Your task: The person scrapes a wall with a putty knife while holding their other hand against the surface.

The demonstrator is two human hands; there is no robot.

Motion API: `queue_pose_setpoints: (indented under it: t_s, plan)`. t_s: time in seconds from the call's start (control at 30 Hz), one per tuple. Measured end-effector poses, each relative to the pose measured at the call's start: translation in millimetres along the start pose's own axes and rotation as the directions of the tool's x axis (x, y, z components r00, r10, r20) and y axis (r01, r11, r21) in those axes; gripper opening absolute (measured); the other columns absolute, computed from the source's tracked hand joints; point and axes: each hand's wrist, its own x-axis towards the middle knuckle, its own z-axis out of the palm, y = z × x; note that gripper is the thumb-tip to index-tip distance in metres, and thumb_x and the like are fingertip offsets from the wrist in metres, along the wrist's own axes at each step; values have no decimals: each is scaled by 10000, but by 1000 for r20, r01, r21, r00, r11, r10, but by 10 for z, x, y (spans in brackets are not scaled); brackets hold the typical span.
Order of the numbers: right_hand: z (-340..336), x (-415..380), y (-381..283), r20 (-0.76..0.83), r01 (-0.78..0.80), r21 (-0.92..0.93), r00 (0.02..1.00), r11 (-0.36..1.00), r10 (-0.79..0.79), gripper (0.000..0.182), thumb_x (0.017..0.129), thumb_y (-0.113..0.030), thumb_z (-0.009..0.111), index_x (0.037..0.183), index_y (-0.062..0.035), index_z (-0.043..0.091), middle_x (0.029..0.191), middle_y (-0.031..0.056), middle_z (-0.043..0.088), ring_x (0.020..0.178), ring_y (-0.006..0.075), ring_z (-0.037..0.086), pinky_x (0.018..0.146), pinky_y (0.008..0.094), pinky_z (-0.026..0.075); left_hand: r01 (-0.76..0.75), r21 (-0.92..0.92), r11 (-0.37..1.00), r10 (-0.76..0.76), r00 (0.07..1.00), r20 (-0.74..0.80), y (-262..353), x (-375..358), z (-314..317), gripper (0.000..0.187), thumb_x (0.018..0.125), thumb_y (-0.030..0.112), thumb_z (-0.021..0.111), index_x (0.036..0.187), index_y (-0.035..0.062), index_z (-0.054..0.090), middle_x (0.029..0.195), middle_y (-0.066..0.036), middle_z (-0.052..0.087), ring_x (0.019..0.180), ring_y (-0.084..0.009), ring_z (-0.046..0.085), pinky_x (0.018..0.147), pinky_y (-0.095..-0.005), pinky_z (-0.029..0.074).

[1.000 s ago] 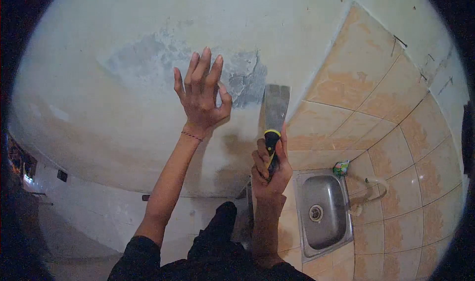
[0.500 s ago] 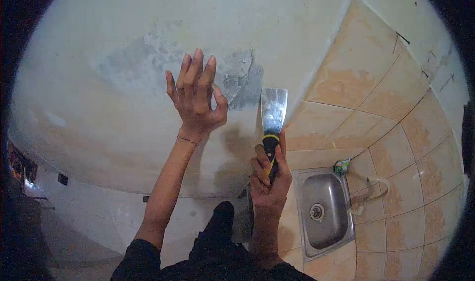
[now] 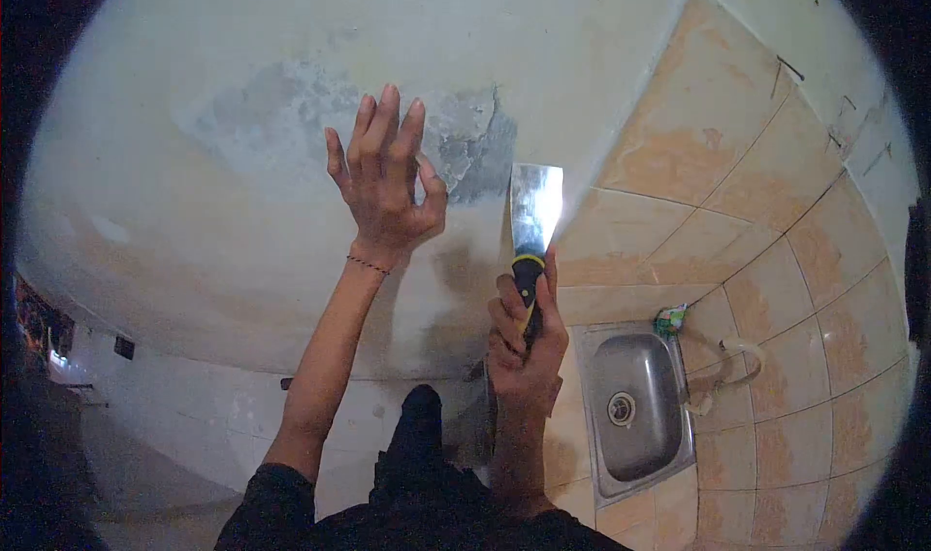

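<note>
With fingers spread and nothing in it, my left hand is raised flat in front of the pale wall, overlapping a grey, peeled patch. A dark braided band circles its wrist. Wrapped round the black-and-yellow handle of a putty knife, my right hand keeps the wide metal blade pointing up. The blade lies close to the wall, just right of and below the rough edge of the patch, and its face reflects bright light. Part of the handle is hidden by my fingers.
A steel sink is set in a tiled counter at the lower right. Beside it are a whitish curved tap and a green packet. Orange-and-cream tiles cover the right wall, with nails above them.
The putty knife and both hands sit slightly higher in view. The blade now catches a stronger glare. My left hand keeps its spread pose and my right hand keeps its hold.
</note>
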Motion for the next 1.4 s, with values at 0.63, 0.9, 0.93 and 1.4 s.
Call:
queue_pose_setpoints:
  t_s: [0.63,0.9,0.93,1.4]
  plan:
    - [-25,27,-53,46,-47,69,998,997,44,536,1062,-267,485,1565,-279,301,764,29,406,465,76,363,293,166,330,8,25,1000,-8,1000,-5,15,-8,-5,655,789,178,529,1444,149,523,1521,-77,467,1446,-232,373,1248,-487,54]
    - [-43,24,-68,83,-55,67,995,996,49,551,1071,-273,462,1582,-281,256,768,36,394,481,70,363,297,158,327,5,11,1000,-5,1000,-4,19,-4,-14,655,800,180,522,1454,146,507,1516,-75,472,1440,-241,386,1248,-494,59]
    - [-91,29,-57,85,-66,80,995,995,59,554,1072,-273,459,1584,-284,248,772,37,395,482,71,361,296,159,328,-1,18,1000,1,1000,-4,18,-3,-19,657,800,180,525,1456,146,504,1518,-76,470,1443,-241,381,1248,-495,59]
    - [-87,34,-32,162,-68,120,986,990,48,542,1071,-248,460,1573,-265,258,796,45,408,486,73,369,301,164,325,-3,12,1000,3,1000,1,40,-13,-33,653,811,161,527,1463,137,495,1527,-81,457,1454,-242,362,1247,-499,56]
